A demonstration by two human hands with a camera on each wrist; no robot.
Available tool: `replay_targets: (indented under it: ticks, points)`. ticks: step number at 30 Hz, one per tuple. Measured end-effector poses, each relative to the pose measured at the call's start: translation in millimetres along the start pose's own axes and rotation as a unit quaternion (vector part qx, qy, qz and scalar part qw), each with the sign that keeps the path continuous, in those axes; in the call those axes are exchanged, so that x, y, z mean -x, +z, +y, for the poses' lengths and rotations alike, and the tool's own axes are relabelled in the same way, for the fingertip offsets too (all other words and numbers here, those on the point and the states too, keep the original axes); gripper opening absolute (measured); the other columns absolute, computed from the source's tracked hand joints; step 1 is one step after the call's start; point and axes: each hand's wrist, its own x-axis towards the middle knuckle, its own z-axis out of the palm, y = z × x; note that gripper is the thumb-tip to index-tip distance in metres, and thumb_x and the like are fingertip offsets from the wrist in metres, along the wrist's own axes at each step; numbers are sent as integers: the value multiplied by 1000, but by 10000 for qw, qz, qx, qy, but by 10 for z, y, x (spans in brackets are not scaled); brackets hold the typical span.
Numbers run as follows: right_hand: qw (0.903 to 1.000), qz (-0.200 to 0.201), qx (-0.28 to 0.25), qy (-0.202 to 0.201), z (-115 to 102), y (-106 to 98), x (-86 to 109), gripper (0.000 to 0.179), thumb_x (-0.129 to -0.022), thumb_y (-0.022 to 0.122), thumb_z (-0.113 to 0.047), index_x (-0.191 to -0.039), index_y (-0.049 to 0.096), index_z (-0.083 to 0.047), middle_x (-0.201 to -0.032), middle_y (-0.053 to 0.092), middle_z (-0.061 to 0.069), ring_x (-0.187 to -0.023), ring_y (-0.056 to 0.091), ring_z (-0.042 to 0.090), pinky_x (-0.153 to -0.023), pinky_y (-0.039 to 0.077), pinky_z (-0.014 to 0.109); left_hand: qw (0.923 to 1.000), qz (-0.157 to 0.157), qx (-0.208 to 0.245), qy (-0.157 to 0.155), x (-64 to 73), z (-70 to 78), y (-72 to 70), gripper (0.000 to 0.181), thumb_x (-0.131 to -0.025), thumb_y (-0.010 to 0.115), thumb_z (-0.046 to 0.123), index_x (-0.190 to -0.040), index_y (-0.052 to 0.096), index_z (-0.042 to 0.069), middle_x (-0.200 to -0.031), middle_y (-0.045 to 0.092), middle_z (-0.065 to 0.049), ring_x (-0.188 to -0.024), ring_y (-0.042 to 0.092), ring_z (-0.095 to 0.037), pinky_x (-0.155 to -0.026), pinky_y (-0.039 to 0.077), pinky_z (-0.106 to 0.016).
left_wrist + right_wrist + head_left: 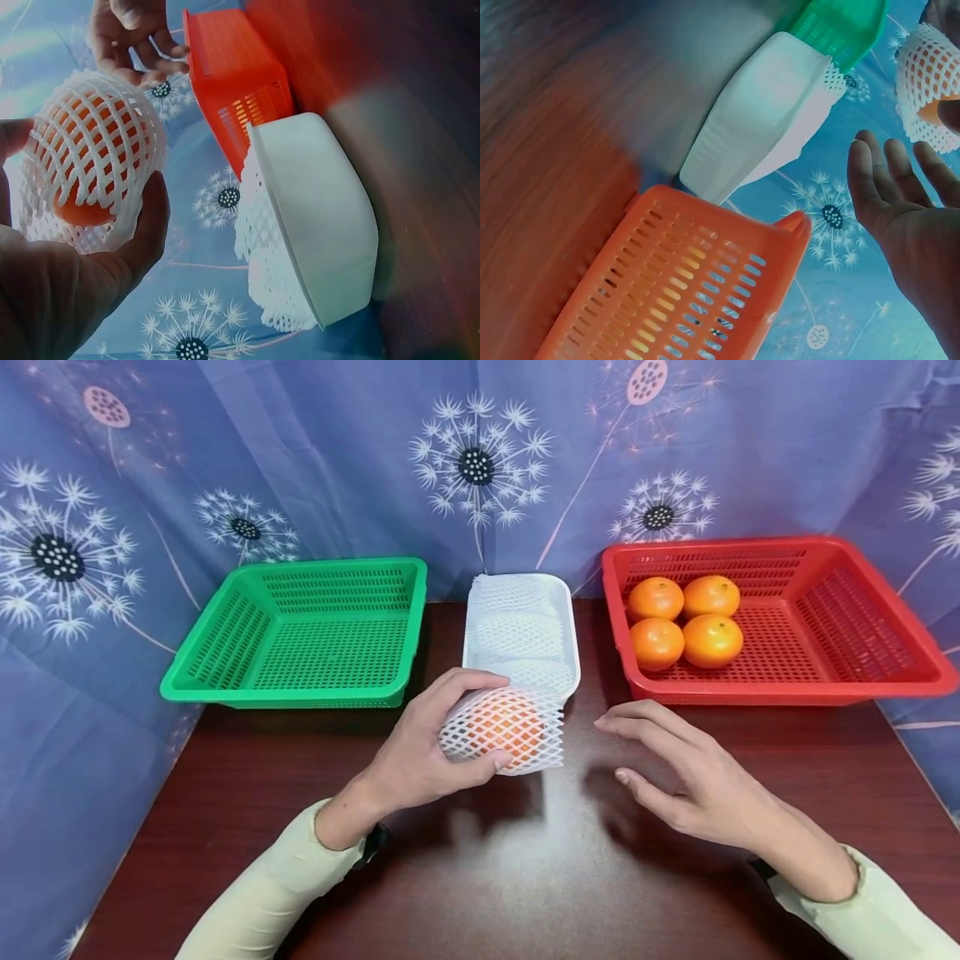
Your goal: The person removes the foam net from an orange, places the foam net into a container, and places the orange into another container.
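Note:
An orange [507,727] sits inside a white foam net sleeve [551,739], held up over the table in front of the white tray. My left hand [420,752] grips the sleeved orange from its left side, thumb in front and fingers behind. In the left wrist view the net [90,150] wraps around the fruit, with some bare orange peel [82,210] showing through its opening. My right hand [697,777] hovers to the right of it, fingers spread and bent slightly, holding nothing.
A white tray [573,668] holding several foam net sleeves [517,627] stands at the back middle. To its left is a green basket [292,695] with nothing in it. On the right, a red basket [795,689] contains several oranges [712,641]. A patterned curtain [337,443] hangs behind.

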Motion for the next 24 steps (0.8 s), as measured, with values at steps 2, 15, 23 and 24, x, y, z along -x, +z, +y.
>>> replay_targets:
  ticks: [2,15,23,24]
  points:
    - [9999,53,-37,-78,-11,16,-23,43,-99,70,-20,-139,65,-6,-135,64,10,-122,61,17,-113,38,20,10000,-26,-9,55,-11,3,20,68,-80,88,24,-141,60,12,-133,65,0,-113,60,-17,-93,52,-32]
    - [9972,288,-465,-518,-118,193,-255,32,-103,68,-19,-131,68,-4,-129,64,11,-116,61,20,-108,42,21,9994,-262,64,201,-39,39,121,67,-81,88,22,-141,61,10,-136,64,-2,-120,61,-17,-99,52,-33]
    - [9929,834,-315,-783,-143,273,-380,36,-106,63,-29,-121,70,3,-121,62,19,-112,57,25,-105,41,22,9991,-356,8,218,-43,32,164,67,-80,90,23,-140,61,12,-135,64,-1,-117,62,-15,-97,52,-33]
    - [9929,844,-344,-770,-144,279,-385,35,-105,65,-28,-121,70,3,-121,62,19,-112,58,25,-105,42,22,9991,-366,21,213,-47,31,168,67,-81,90,23,-141,61,12,-135,64,-1,-117,62,-15,-97,52,-33]
